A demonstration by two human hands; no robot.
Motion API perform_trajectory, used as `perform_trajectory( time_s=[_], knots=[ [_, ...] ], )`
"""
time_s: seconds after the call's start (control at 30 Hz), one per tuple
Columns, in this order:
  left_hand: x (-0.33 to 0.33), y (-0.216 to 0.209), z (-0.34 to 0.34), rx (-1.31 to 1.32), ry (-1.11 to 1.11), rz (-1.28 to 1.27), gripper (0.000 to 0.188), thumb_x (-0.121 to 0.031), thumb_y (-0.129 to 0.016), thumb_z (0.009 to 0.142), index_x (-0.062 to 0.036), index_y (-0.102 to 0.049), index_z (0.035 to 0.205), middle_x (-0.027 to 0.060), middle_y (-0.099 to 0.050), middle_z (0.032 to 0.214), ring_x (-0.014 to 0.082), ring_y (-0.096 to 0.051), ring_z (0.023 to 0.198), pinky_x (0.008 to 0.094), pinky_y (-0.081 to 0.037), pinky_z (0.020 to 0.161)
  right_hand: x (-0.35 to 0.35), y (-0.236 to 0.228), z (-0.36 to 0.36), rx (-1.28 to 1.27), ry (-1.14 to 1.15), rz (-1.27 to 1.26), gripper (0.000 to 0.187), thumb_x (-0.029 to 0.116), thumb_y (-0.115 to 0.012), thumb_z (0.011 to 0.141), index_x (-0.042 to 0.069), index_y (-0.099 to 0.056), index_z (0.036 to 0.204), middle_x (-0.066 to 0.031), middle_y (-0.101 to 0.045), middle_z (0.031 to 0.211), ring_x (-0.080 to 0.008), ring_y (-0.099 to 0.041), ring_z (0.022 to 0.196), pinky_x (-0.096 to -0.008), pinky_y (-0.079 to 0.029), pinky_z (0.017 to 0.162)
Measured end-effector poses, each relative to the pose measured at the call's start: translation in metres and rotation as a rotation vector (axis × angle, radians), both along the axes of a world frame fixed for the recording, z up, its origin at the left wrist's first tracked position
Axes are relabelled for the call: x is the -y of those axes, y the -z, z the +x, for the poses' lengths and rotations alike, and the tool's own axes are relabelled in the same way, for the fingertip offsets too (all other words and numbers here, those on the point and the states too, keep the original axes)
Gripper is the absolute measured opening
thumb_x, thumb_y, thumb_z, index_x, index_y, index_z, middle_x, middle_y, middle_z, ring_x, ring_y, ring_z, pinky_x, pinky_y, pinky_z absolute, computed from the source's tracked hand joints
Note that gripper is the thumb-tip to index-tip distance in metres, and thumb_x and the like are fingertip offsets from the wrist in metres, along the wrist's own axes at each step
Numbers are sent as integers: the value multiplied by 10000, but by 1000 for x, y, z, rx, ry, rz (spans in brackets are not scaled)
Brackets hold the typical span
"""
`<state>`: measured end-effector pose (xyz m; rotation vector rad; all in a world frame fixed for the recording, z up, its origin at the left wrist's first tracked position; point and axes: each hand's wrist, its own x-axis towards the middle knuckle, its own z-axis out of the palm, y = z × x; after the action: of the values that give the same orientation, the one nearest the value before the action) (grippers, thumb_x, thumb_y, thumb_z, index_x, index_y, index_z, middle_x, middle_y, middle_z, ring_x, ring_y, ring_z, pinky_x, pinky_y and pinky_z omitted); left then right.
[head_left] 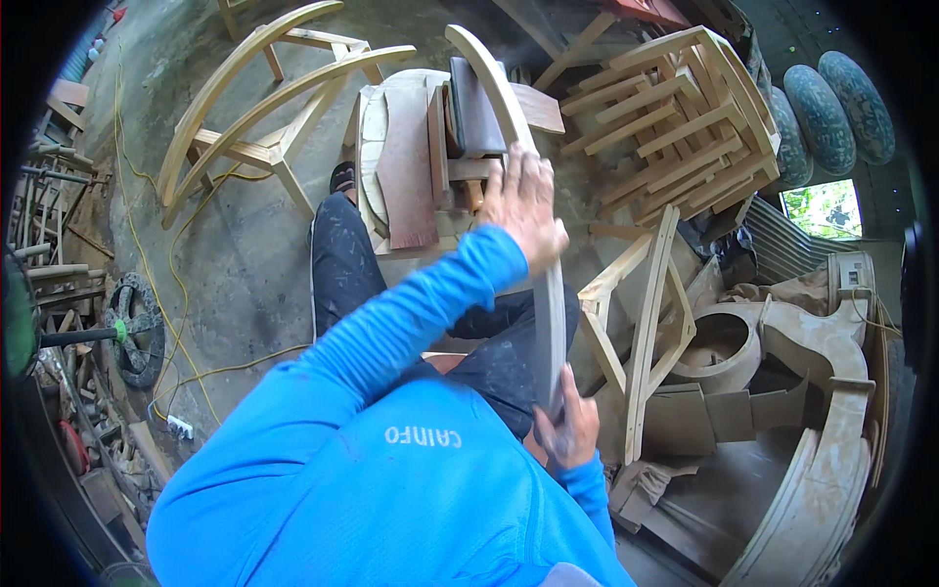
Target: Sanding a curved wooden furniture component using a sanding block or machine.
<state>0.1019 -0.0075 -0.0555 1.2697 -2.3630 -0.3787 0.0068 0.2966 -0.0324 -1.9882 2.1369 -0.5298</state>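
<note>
A long curved wooden piece (487, 82), pale and smooth-looking, runs from above the low work stand (372, 127) down beside my lap. My left hand (520, 207) reaches across and lies over its middle, fingers curled along the top face. Near its lower end my right hand (570, 423) grips it, thumb and fingers on opposite sides; part of that grip is hidden. On the stand, in front of my legs, lie a brown board (405, 201) and a flat grey piece (477, 106). My legs, in dark trousers, are on either side of the stand's near end.
A wooden chair frame (279, 147) with curved rails stands at the left. Several slatted frames (685, 127) are stacked at the right, with a smaller frame (641, 338) nearer me. A yellow cord (137, 230) crosses the floor. A dusty machine housing (831, 362) stands far right.
</note>
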Motion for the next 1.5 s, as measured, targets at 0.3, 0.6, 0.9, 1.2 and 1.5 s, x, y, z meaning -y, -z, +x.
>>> perform_trajectory(
  time_s=[0.3, 0.6, 0.9, 1.2, 1.5],
  knots=[
    [38, 4, 13, -98, 35, 121, 911, -427, -530, 884, 76, -232, 1583, 303, -153, 1668, 438, -79, 1585, 531, -89, 1289, 34, -17, 12, -165, -9, -10, 834, 143, -827, 744, 13, -507, 1503, -79, -612, 735, -262, -560, 628, -402, -389, 673],
    [308, 57, 1, 79, -3, 225, 885, -501, -474, 946, -13, -191, 1629, 208, -128, 1715, 351, -43, 1607, 501, -75, 1295, 282, 51, 12, -160, 2, -124, 760, 219, -728, 839, 122, -470, 1547, -119, -708, 821, -278, -680, 723, -402, -405, 694],
    [473, 74, -16, -89, -328, 433, 868, -448, -586, 915, -214, -205, 1659, 214, -140, 1717, 426, -22, 1595, 616, -8, 1260, 516, 74, 1, -235, 71, -153, 658, 309, -713, 854, 181, -556, 1480, -231, -737, 897, -380, -726, 810, -472, -485, 759],
    [512, 66, -9, -152, -220, 421, 929, -421, -554, 918, -138, -91, 1671, 175, -73, 1738, 381, 40, 1604, 554, 6, 1279, 612, 79, 5, -178, 82, -183, 553, 317, -662, 891, 217, -589, 1429, -175, -771, 980, -346, -737, 915, -475, -464, 873],
    [532, 119, -44, -170, -309, 352, 682, -421, -532, 954, -229, -348, 1583, 218, -413, 1585, 445, -288, 1517, 593, -211, 1232, 615, 70, 10, -148, 94, -123, 498, 309, -625, 935, 245, -613, 1429, -174, -759, 1138, -362, -724, 1047, -463, -488, 957]
  ],
)
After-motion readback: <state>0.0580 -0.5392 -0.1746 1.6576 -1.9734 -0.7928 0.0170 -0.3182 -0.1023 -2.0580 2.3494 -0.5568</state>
